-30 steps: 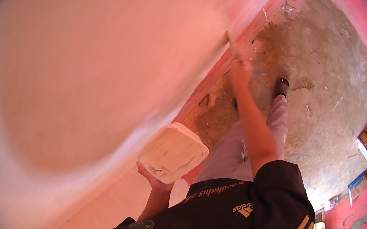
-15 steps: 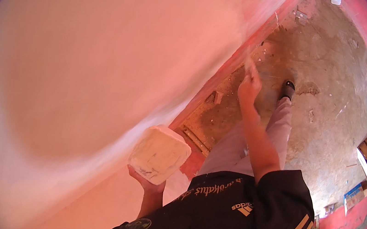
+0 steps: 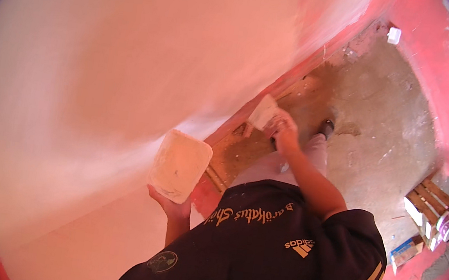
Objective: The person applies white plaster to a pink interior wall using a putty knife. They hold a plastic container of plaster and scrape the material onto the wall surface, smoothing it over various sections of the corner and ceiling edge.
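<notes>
My left hand [image 3: 172,204] grips the lower edge of a pale, rounded rectangular tub [image 3: 180,165] smeared with whitish filler. Its fingers are mostly hidden behind the tub. Ahead and to the right, my right hand [image 3: 285,131] is closed round a putty knife [image 3: 264,111] with a broad pale blade. The handle is largely covered by my fingers. The blade points toward the foot of the wall [image 3: 131,71], which fills the left side with patchy whitish and pink coating. Whether the blade touches the wall I cannot tell.
Dusty concrete floor [image 3: 386,116] stretches out to the right, with my dark shoe [image 3: 326,128] on it. Strips of wood [image 3: 215,178] lie along the wall's base. A wooden crate [image 3: 431,195], a white and purple bucket [image 3: 446,227] and a blue box [image 3: 405,251] stand at right. A white container [image 3: 394,35] sits at the far corner.
My right hand has come back toward me and left with the putty knife, whose blade now shows broadside. The tub has shifted slightly left and up. The view has turned, showing more of the right side.
</notes>
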{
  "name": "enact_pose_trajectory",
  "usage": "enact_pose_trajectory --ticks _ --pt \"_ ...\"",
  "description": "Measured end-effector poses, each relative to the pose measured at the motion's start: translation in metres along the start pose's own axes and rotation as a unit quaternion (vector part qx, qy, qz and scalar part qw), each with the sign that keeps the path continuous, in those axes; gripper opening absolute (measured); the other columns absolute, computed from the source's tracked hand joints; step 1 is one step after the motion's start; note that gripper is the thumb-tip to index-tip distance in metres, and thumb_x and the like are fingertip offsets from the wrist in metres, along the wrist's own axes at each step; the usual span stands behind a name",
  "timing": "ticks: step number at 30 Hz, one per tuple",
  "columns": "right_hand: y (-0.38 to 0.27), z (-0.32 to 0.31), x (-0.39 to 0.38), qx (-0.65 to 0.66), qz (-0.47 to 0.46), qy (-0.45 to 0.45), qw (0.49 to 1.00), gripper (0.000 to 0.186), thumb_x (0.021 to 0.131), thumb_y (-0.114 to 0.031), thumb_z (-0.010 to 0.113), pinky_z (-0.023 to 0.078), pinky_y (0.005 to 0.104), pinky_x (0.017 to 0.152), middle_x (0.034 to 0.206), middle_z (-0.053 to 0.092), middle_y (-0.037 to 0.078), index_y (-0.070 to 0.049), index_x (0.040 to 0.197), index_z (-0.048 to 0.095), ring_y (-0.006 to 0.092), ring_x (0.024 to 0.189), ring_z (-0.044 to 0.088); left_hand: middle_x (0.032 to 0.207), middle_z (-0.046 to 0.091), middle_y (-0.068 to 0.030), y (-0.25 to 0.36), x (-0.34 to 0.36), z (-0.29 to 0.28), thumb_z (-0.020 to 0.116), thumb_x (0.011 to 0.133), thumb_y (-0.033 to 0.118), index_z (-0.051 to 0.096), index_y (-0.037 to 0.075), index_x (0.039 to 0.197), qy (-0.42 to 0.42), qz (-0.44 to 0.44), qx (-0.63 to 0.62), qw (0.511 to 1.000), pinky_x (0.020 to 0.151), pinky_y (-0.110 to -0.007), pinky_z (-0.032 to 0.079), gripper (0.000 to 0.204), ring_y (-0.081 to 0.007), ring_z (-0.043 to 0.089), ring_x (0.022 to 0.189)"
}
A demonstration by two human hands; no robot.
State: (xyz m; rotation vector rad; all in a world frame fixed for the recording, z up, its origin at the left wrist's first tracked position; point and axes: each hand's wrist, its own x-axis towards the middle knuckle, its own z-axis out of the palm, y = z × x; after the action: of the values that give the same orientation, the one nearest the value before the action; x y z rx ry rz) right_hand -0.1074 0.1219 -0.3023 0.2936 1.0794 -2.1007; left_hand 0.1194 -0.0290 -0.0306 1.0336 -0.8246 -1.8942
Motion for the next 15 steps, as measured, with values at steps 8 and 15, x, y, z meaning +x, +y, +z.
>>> enact_pose_trajectory --ticks 8,15 --pt "-0.174 0.05 -0.057 -0.01 -0.051 -0.098 0.994 0.042 0.099 -0.013 0.057 0.057 0.0365 0.073 0.117 0.062 0.01 -0.006 0.139 0.044 0.022 0.097 0.065 0.151 0.04 -0.0074 -0.05 0.041 -0.015 0.034 0.103 0.055 0.033 0.011 0.149 -0.086 -0.039 -0.065 0.993 0.115 -0.044 0.033 0.064 -0.0269 0.039 0.139" --pt "-0.181 0.085 -0.094 0.056 -0.075 0.026 0.995 0.04 0.098 -0.015 0.06 0.051 0.0323 0.069 0.086 0.061 0.002 -0.009 0.135 0.046 0.0188 0.082 0.062 0.15 0.043 -0.0081 -0.126 0.094 0.034 0.033 0.102 0.058 0.037 0.01 0.148 -0.12 -0.093 -0.104 0.983 0.115 -0.043 0.034 0.066 -0.0267 0.041 0.138"
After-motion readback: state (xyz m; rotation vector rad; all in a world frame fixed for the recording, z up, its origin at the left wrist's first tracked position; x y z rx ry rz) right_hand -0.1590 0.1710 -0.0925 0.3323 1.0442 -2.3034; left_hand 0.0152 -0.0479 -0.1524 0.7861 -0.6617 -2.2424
